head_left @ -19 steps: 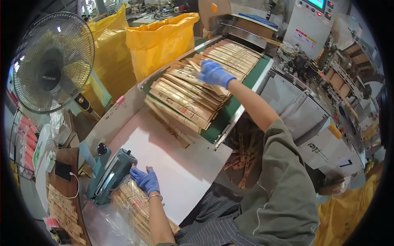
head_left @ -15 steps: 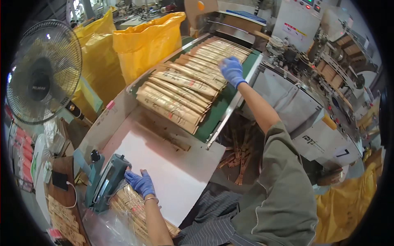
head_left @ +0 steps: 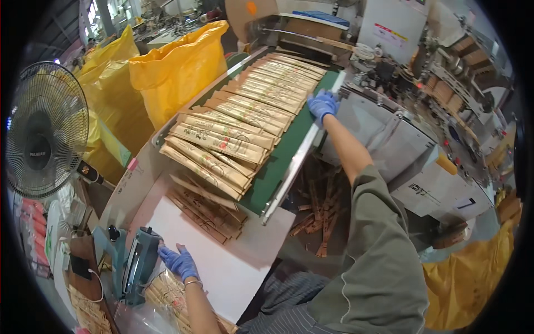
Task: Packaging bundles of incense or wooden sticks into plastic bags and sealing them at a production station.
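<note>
Long, narrow packets in tan printed paper (head_left: 239, 106) lie in an overlapping row on a green conveyor belt (head_left: 272, 179). At the belt's right side, my right hand (head_left: 324, 104), in a blue glove, lies over the metal side rail (head_left: 295, 167); its fingers look loosely bent with nothing visible in them. A smaller heap of packets (head_left: 206, 214) rests on the white tabletop (head_left: 233, 273) below the belt's near end. My left hand (head_left: 179, 261), also gloved, has its fingers spread beside a blue-grey machine (head_left: 142, 261). Bundled packets (head_left: 167, 295), with clear plastic around them, lie under my left wrist.
A fan (head_left: 47, 131) stands at far left, with yellow sacks (head_left: 181, 69) behind the belt. White machine housings (head_left: 411, 139) stand right of the belt. Loose brown strips (head_left: 320, 217) lie low between belt and housings. Another yellow sack (head_left: 473, 278) is at lower right.
My right hand has moved off the packets to the belt's side rail. Packets have come onto the white tabletop below the belt's end. My left hand stays by the blue-grey machine. The view has shifted.
</note>
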A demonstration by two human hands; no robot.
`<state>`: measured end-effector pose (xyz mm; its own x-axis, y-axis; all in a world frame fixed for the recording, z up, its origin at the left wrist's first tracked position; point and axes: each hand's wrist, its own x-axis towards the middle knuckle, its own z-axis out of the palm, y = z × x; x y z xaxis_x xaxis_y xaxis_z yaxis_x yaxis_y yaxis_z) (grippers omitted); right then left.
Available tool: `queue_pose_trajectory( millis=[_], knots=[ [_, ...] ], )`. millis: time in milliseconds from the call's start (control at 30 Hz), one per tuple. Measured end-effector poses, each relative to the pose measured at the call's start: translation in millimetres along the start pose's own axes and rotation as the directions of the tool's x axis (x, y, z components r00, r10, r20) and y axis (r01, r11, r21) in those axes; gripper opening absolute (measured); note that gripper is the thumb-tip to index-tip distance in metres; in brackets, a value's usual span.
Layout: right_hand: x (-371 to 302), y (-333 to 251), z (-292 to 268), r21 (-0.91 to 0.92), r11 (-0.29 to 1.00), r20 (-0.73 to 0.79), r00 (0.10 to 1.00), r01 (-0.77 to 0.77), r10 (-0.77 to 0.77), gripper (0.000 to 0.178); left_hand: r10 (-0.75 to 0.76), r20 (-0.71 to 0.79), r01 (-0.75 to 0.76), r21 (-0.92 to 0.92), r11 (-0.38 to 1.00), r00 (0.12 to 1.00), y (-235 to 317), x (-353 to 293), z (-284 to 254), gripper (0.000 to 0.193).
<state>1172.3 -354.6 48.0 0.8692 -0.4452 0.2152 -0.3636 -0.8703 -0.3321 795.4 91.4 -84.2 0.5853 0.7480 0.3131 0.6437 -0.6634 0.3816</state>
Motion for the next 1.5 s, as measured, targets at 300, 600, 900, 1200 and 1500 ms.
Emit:
queue_pose_trajectory(
  millis=[300, 600, 900, 1200, 1500],
  knots=[
    [134.8, -61.4, 31.8, -0.137, 0.962, -0.072, 0.966, 0.237, -0.248, 0.057, 0.039, 0.055, -0.023, -0.266, 0.964, 0.998, 89.3, -10.7, 15.1, 0.047],
    [204.4, -61.5, 67.2, -0.120, 0.988, 0.106, 0.991, 0.096, -0.084, 0.077, 0.113, 0.056, -0.082, -0.394, 0.915, 0.992, 136.8, -4.6, 41.1, 0.043],
    [146.5, -67.1, 81.8, -0.111, 0.760, -0.016, 0.764, 0.640, -0.645, 0.021, 0.147, 0.080, -0.118, -0.289, 0.950, 0.986, 168.4, -3.1, 8.9, 0.041],
    [-91.9, -108.1, -3.6, 0.087, 0.601, 0.024, 0.602, 0.794, -0.798, 0.020, 0.149, -0.055, -0.159, -0.431, 0.888, 0.987, 125.8, -9.5, 16.0, 0.047],
    [-331.9, -194.3, -7.1, 0.255, 0.395, 0.178, 0.359, 0.882, -0.916, 0.035, -0.342, 0.478, 0.586, -0.604, 0.541, 0.809, 74.3, 38.1, 9.8, 0.120]
  ],
)
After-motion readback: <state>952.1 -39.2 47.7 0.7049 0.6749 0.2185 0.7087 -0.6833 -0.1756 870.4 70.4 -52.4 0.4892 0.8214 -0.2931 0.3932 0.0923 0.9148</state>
